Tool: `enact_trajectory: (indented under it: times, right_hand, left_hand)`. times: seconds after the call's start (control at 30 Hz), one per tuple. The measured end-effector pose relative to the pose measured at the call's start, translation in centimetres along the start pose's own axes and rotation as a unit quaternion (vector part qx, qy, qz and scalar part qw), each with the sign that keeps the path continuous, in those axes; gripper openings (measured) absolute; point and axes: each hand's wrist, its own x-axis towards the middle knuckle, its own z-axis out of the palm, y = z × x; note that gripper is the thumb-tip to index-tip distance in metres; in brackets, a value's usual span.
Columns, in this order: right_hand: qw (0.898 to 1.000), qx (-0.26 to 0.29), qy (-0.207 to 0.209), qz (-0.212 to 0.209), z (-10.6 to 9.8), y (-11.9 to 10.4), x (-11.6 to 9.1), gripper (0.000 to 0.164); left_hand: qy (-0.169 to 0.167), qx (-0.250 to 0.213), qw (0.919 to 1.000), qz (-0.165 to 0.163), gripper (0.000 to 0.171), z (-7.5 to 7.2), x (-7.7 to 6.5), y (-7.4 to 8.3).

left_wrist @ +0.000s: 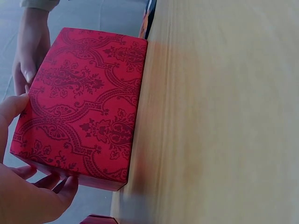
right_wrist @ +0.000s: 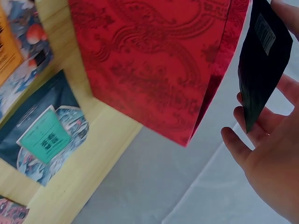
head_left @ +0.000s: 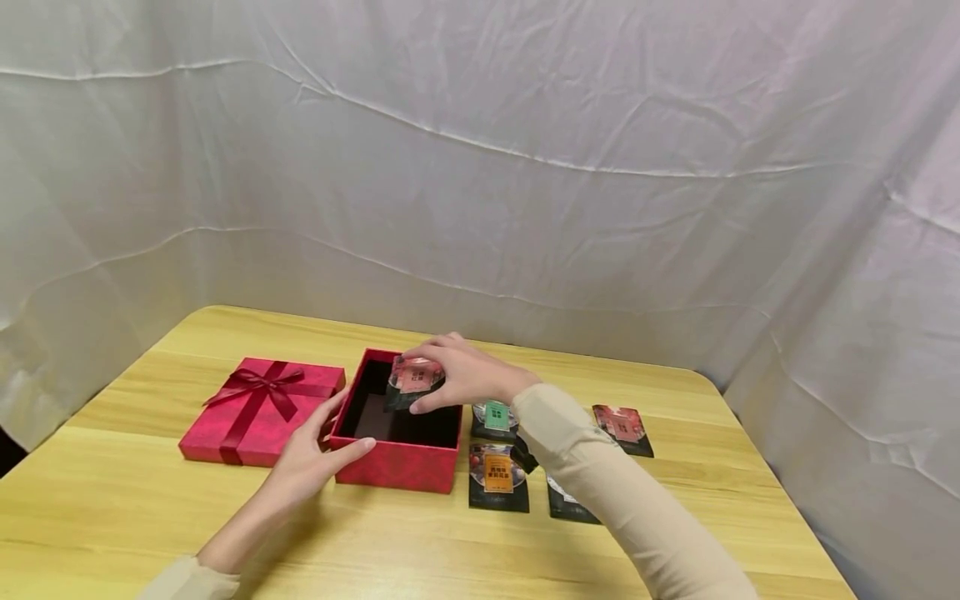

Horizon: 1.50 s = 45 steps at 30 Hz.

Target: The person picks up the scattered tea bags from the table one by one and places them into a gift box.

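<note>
A red patterned gift box (head_left: 397,467) stands open on the table, its dark inside facing up. My left hand (head_left: 313,450) grips it at the near left corner, thumb on the front rim and fingers along the left side; the left wrist view shows this hold on the box wall (left_wrist: 84,107). Over the box's mouth, my right hand (head_left: 468,372) holds a flat black sachet (head_left: 415,379) with a red label, pinched between thumb and fingers. Seen from the right wrist, the sachet's dark back (right_wrist: 264,56) carries a barcode. Part of the box floor is hidden behind sachet and hand.
Left of the box lies its red lid (head_left: 288,408) with a ribbon bow. To the right are sachets with green (head_left: 496,416), orange (head_left: 498,475) and red (head_left: 624,428) labels, plus another sachet (head_left: 573,504) partly under my right forearm. A pale curtain (head_left: 480,208) hangs behind the table.
</note>
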Motion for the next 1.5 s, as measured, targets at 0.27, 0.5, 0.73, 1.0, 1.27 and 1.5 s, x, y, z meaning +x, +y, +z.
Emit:
enact_trajectory:
  times: [0.27, 0.5, 0.73, 1.0, 1.27, 1.5]
  right_hand:
    - [1.0, -0.011, -0.011, 0.002, 0.6, -0.7, 1.8, 0.07]
    - [1.0, -0.01, -0.022, 0.004, 1.2, -1.2, 2.8, 0.07]
    - [0.998, -0.032, -0.048, 0.008, 2.2, -1.4, 3.3, 0.07]
    - [0.998, -0.03, -0.051, 0.012, 3.0, -1.8, 3.7, 0.07]
    - [0.997, -0.049, -0.061, 0.025, 3.6, -2.0, 4.0, 0.068]
    - [0.997, -0.049, -0.063, 0.021, 4.1, -1.8, 4.4, 0.066]
  left_hand:
    - [0.002, 0.006, 1.0, 0.003, 0.084, 0.0, 0.1, -0.1]
    - [0.003, 0.002, 1.0, 0.004, 0.083, 0.0, 0.1, -0.1]
    - [0.002, -0.002, 1.0, 0.009, 0.083, 0.0, -0.1, -0.1]
    - [0.003, -0.005, 0.9999, 0.01, 0.084, 0.0, 0.0, -0.2]
    - [0.0, -0.01, 0.9999, 0.011, 0.083, 0.0, 0.0, -0.3]
    - [0.001, -0.02, 0.9998, 0.008, 0.083, 0.0, -0.1, -0.3]
